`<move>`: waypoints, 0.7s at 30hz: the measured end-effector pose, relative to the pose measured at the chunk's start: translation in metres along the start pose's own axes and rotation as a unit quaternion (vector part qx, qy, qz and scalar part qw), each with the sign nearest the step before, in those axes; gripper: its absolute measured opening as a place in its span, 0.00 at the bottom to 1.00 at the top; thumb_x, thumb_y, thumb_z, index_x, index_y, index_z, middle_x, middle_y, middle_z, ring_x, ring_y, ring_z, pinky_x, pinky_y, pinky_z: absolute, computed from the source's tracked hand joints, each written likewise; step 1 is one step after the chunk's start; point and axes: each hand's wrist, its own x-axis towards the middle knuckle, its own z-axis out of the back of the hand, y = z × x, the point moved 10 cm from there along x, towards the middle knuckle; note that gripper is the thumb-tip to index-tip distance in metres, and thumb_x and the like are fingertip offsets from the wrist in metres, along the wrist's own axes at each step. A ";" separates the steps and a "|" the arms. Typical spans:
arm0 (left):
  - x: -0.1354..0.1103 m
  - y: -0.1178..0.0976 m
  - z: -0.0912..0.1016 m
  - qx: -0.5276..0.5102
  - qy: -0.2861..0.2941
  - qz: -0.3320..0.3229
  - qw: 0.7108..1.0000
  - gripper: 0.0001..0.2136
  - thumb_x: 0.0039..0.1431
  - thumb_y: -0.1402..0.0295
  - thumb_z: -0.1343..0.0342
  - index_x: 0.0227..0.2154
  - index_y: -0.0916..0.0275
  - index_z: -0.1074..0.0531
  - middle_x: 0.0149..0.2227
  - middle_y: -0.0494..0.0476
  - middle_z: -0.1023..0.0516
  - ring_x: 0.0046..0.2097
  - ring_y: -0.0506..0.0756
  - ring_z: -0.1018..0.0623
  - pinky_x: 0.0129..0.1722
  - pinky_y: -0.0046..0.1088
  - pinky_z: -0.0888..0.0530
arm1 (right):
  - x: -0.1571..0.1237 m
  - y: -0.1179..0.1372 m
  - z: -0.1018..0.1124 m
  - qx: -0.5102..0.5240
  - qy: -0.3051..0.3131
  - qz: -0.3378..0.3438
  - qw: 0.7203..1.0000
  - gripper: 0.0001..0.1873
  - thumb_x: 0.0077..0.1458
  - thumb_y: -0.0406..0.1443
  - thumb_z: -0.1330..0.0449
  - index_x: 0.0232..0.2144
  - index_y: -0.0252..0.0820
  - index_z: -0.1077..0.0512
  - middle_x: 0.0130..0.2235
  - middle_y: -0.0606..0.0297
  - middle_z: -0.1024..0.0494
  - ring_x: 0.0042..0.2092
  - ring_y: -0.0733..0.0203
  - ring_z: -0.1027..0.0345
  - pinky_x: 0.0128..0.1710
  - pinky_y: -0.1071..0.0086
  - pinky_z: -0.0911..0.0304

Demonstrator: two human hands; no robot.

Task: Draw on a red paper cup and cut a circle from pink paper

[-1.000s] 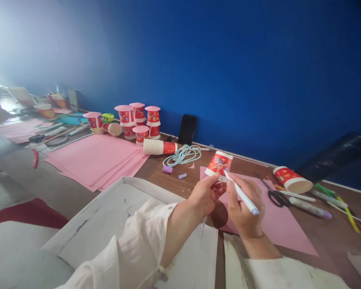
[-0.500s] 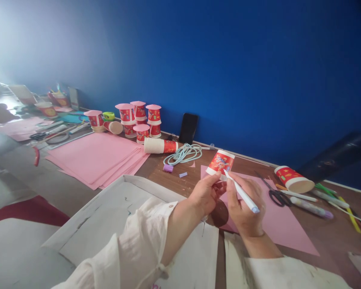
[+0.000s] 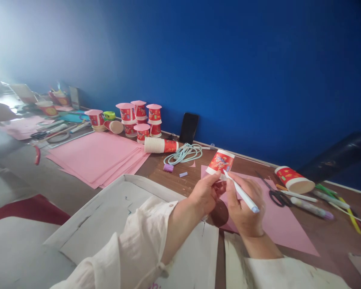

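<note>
A red paper cup [image 3: 221, 161] with a white rim is gripped at its lower edge by my left hand [image 3: 205, 193], thumb on the near side. In my right hand [image 3: 247, 204] is a white marker [image 3: 243, 194] with a pale blue end, its tip at the cup's lower right side; whether it touches cannot be made out. Both hands are close together over a pink paper sheet [image 3: 284, 224] with a round hole in it. To the right of my right hand lie black scissors [image 3: 279, 197], a capped marker [image 3: 311, 207] and another red cup [image 3: 294, 179] on its side.
Left of centre are stacked pink paper sheets [image 3: 100, 156], red cups with pink discs [image 3: 126, 114], a nested cup stack [image 3: 156, 145] and pale blue cord [image 3: 185, 153]. A phone [image 3: 189, 127] leans on the blue wall. A white tray [image 3: 108, 208] lies under my left arm. Another person's arm [image 3: 0, 114] shows far left.
Almost nothing differs. My hands, the cup and the marker keep nearly the same pose, and the view has shifted very slightly.
</note>
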 end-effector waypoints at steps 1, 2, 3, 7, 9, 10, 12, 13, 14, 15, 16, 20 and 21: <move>0.000 0.000 0.000 0.000 -0.001 0.000 1.000 0.07 0.53 0.70 0.38 0.33 0.69 0.25 0.27 0.55 0.24 0.28 0.47 0.25 0.31 0.20 0.28 | 0.000 0.000 0.000 0.000 0.001 0.001 1.000 0.12 0.58 0.33 0.43 0.44 0.40 0.27 0.38 0.59 0.19 0.39 0.58 0.26 0.50 0.58 0.37; 0.000 0.000 0.000 -0.001 -0.002 0.001 1.000 0.07 0.54 0.70 0.38 0.33 0.69 0.25 0.27 0.55 0.23 0.28 0.47 0.25 0.31 0.20 0.28 | -0.001 0.001 0.000 0.000 0.000 0.002 1.000 0.11 0.58 0.33 0.42 0.44 0.40 0.27 0.38 0.59 0.19 0.39 0.58 0.26 0.50 0.58 0.37; 0.000 0.000 0.001 -0.002 -0.003 0.001 1.000 0.07 0.54 0.70 0.38 0.33 0.69 0.25 0.27 0.55 0.23 0.28 0.47 0.25 0.31 0.20 0.28 | -0.001 0.001 0.000 -0.001 0.000 0.003 1.000 0.11 0.58 0.33 0.42 0.44 0.41 0.27 0.38 0.59 0.19 0.39 0.58 0.26 0.51 0.58 0.37; 0.001 0.000 0.003 -0.010 -0.008 -0.001 1.000 0.06 0.54 0.71 0.38 0.32 0.69 0.25 0.28 0.55 0.23 0.28 0.47 0.25 0.32 0.20 0.28 | -0.001 0.001 0.000 0.002 -0.001 0.001 1.000 0.11 0.58 0.32 0.42 0.44 0.41 0.27 0.39 0.59 0.19 0.39 0.58 0.26 0.51 0.58 0.38; 0.002 0.001 0.003 -0.011 -0.010 0.003 1.000 0.06 0.54 0.71 0.39 0.33 0.69 0.25 0.28 0.55 0.23 0.28 0.47 0.25 0.32 0.20 0.27 | -0.001 0.001 0.000 0.003 0.000 0.002 1.000 0.12 0.58 0.32 0.42 0.44 0.41 0.27 0.39 0.59 0.19 0.39 0.59 0.26 0.51 0.58 0.38; 0.002 0.001 0.004 -0.011 -0.011 0.005 1.000 0.06 0.54 0.71 0.39 0.33 0.69 0.25 0.28 0.55 0.23 0.28 0.47 0.25 0.32 0.21 0.27 | -0.001 0.001 0.001 0.003 -0.001 0.002 1.000 0.11 0.58 0.32 0.42 0.44 0.41 0.27 0.39 0.59 0.19 0.39 0.59 0.26 0.51 0.58 0.38; 0.002 0.002 0.004 -0.013 -0.011 0.010 1.000 0.06 0.55 0.71 0.39 0.33 0.70 0.25 0.28 0.56 0.24 0.28 0.47 0.25 0.32 0.21 0.27 | -0.001 0.001 0.001 -0.001 -0.002 0.003 1.000 0.11 0.58 0.32 0.42 0.44 0.41 0.27 0.38 0.60 0.19 0.38 0.59 0.27 0.51 0.58 0.38; 0.002 0.002 0.003 -0.015 -0.009 0.011 1.000 0.06 0.55 0.71 0.40 0.33 0.70 0.25 0.28 0.56 0.24 0.28 0.47 0.25 0.32 0.21 0.27 | -0.001 0.001 0.001 -0.003 -0.003 0.003 1.000 0.11 0.58 0.32 0.42 0.44 0.41 0.27 0.38 0.60 0.19 0.38 0.59 0.27 0.51 0.58 0.38; 0.001 0.002 0.003 -0.016 -0.007 0.010 1.000 0.05 0.56 0.71 0.40 0.33 0.70 0.25 0.28 0.56 0.24 0.28 0.47 0.25 0.31 0.20 0.27 | 0.000 0.001 0.001 -0.005 -0.003 0.004 1.000 0.11 0.58 0.32 0.42 0.44 0.41 0.27 0.38 0.60 0.19 0.38 0.59 0.27 0.51 0.59 0.38; 0.001 0.002 0.002 -0.017 -0.006 0.011 1.000 0.05 0.56 0.72 0.41 0.33 0.70 0.25 0.27 0.55 0.24 0.28 0.47 0.25 0.31 0.20 0.28 | 0.000 0.000 0.001 -0.005 -0.003 0.003 1.000 0.11 0.58 0.32 0.42 0.44 0.41 0.27 0.38 0.60 0.19 0.37 0.59 0.27 0.50 0.59 0.38; 0.001 0.002 0.002 -0.016 -0.004 0.012 1.000 0.05 0.56 0.72 0.41 0.33 0.70 0.25 0.27 0.55 0.24 0.27 0.47 0.26 0.31 0.20 0.28 | 0.000 0.000 0.002 -0.005 -0.004 0.002 1.000 0.11 0.58 0.32 0.42 0.44 0.41 0.27 0.37 0.60 0.19 0.37 0.59 0.27 0.50 0.59 0.38; 0.000 0.001 0.001 -0.011 0.004 0.012 1.000 0.06 0.56 0.71 0.40 0.33 0.70 0.25 0.27 0.55 0.24 0.27 0.47 0.26 0.32 0.20 0.28 | 0.001 0.000 0.003 -0.006 -0.009 0.001 1.000 0.10 0.58 0.33 0.43 0.43 0.40 0.26 0.37 0.59 0.19 0.37 0.59 0.27 0.48 0.60 0.37; 0.001 0.001 0.001 -0.009 0.005 0.013 1.000 0.06 0.56 0.71 0.40 0.34 0.70 0.25 0.27 0.55 0.24 0.27 0.47 0.26 0.32 0.21 0.28 | 0.002 -0.001 0.004 -0.008 -0.009 0.000 1.000 0.10 0.58 0.33 0.43 0.43 0.40 0.26 0.37 0.59 0.19 0.37 0.58 0.27 0.48 0.60 0.37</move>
